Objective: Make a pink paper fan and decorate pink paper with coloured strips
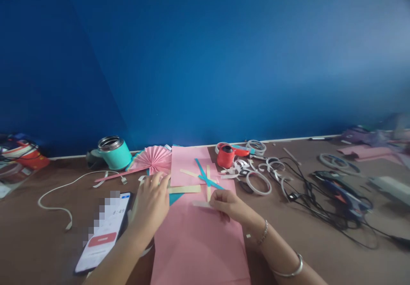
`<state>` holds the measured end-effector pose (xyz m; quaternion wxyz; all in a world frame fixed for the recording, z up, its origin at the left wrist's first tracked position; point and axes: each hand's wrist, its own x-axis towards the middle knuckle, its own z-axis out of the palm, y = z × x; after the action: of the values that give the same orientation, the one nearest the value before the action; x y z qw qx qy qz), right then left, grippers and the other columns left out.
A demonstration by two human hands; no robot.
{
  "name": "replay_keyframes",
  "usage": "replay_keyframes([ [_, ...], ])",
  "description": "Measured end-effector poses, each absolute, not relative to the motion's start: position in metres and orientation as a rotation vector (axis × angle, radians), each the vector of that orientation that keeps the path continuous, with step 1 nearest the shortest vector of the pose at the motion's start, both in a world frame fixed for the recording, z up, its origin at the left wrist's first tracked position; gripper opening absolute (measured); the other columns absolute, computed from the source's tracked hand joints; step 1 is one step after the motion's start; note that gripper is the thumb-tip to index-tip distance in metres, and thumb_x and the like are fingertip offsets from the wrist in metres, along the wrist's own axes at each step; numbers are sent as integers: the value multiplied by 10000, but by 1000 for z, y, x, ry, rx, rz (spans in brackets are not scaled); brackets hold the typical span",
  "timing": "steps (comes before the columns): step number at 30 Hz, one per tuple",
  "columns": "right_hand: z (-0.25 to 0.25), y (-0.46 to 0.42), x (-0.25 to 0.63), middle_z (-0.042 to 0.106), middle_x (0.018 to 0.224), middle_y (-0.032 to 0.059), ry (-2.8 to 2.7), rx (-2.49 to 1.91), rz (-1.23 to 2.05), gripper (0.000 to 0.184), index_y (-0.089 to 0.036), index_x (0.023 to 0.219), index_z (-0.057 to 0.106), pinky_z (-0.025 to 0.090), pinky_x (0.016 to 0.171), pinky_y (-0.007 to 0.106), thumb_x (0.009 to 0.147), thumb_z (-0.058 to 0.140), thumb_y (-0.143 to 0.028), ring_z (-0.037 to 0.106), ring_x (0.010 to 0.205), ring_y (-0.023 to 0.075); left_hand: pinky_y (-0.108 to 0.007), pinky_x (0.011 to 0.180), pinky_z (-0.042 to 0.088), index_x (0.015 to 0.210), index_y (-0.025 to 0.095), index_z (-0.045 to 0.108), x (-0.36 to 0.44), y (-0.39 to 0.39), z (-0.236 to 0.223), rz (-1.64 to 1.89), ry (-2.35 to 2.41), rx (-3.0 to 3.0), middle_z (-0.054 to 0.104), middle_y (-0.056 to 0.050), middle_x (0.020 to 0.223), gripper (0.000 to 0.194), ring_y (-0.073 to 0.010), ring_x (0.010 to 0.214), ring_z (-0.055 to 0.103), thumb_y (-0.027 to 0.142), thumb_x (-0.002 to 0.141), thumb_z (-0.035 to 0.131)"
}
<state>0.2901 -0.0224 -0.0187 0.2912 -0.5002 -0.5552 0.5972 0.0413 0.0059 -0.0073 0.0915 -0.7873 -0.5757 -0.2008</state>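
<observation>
My right hand (226, 205) pinches a short whitish strip (201, 204) above a large pink paper sheet (200, 246); whether it is paper or tape I cannot tell. My left hand (152, 202) rests at the sheet's left side, fingers stretched forward and nothing visibly held. Its fingertips lie beside a cream paper strip (185, 189) and a pleated pink paper fan (153, 157). Ahead, a smaller pink sheet (188, 155) carries crossed blue strips (205, 178) and further cream strips (208, 172). A bit of blue paper (175, 198) shows beneath the cream strip.
A lit phone (105, 238) and a white cable (48, 193) lie left. Behind stand a turquoise cup (117, 155) and a red container (225, 157). To the right are tape rings (259, 183), tangled black cords (312, 199) and a dark blue glue gun (347, 197). A blue wall (205, 63) closes the back.
</observation>
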Motion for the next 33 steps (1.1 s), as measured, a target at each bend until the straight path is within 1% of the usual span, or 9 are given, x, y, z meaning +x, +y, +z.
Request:
replay_keyframes([
  [3,-18,-22,293,466,444,-75,-1479,-1289,1639,303,-178,684,487,316,379,169,752,613,-445,449,382,64,-407,882,437,1205,194,523,45,12,-11,-885,-1773,-2397,589,-109,1186,384,-271,1097,529,208,832,430],
  [5,-18,-21,293,467,450,-77,-1464,-1251,1660,308,-175,692,493,308,378,167,751,619,-449,441,381,59,-414,892,429,1158,184,561,48,14,-7,-1001,-1823,-2411,599,-120,1171,356,-276,1097,531,230,828,435],
  [7,-18,-21,293,472,446,-75,-1461,-1262,1677,314,-172,692,497,307,375,166,749,624,-453,438,373,57,-385,850,446,1011,188,637,53,12,-3,-1021,-1907,-2564,645,-105,1073,280,-254,983,582,250,827,435],
  [9,-18,-21,293,473,444,-76,-1466,-1296,1685,317,-171,686,501,311,373,164,746,628,-454,435,364,55,-324,782,465,907,201,666,61,8,-1,-1018,-1994,-2867,676,-73,962,257,-208,848,608,294,829,440],
  [14,-19,-22,291,472,456,-78,-1480,-1332,1661,309,-176,690,502,313,363,166,758,610,-457,438,356,56,-267,694,440,793,177,629,76,2,-7,-1028,-2037,-3314,644,-38,805,318,-179,769,578,419,840,428],
  [20,-21,-21,293,453,466,-81,-1513,-1371,1599,277,-179,700,497,300,371,162,775,594,-428,432,375,54,-255,624,380,707,168,546,75,2,-8,-929,-2227,-3305,546,6,685,246,-157,685,513,380,798,458],
  [25,-15,-21,292,431,488,-80,-1552,-1401,1549,224,-178,702,510,288,385,171,760,606,-371,408,397,54,-257,659,393,755,173,546,76,0,-7,-996,-2263,-3336,559,1,749,217,-161,731,521,376,779,475],
  [30,-12,-22,296,514,553,-34,-1599,-1504,1438,104,-166,776,628,346,455,203,743,576,-250,456,478,86,-261,650,379,698,187,505,78,-1,-8,-1015,-2297,-3187,520,11,696,175,-159,695,503,338,762,444],
  [33,-15,-21,302,611,759,32,-1691,-1506,1178,168,-186,801,713,425,591,251,738,560,-217,535,643,134,-254,612,359,659,202,456,81,-3,-5,-1011,-2310,-3114,476,27,648,145,-148,641,479,310,750,423],
])
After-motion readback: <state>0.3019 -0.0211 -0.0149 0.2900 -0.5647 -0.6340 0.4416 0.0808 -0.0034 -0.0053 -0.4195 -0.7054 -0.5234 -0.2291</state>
